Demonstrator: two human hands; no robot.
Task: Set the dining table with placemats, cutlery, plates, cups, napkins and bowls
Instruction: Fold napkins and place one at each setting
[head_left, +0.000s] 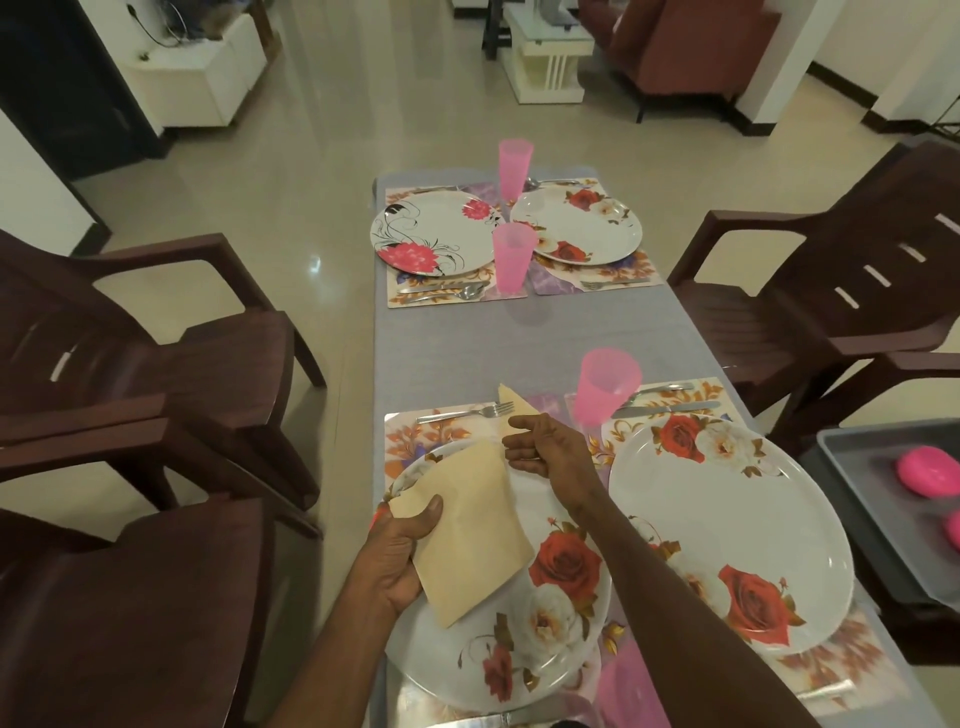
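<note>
1. The left hand (402, 558) pinches a stack of napkins (467, 525) between thumb and fingers, held over the near left plate (550, 613).
2. The right hand (545, 449) has loosely curled fingers at a single napkin (516, 405) near the fork (460, 414); whether it grips it, I cannot tell.
3. Risk: the right wrist sits close to the pink cup (607, 384), so a careless pull back could tip it.
4. Risk: the thin stack could fan out or slip onto the plate if the left pinch loosens.
5. Bowls (930, 475) wait in the tray (852, 457) at right.
</note>
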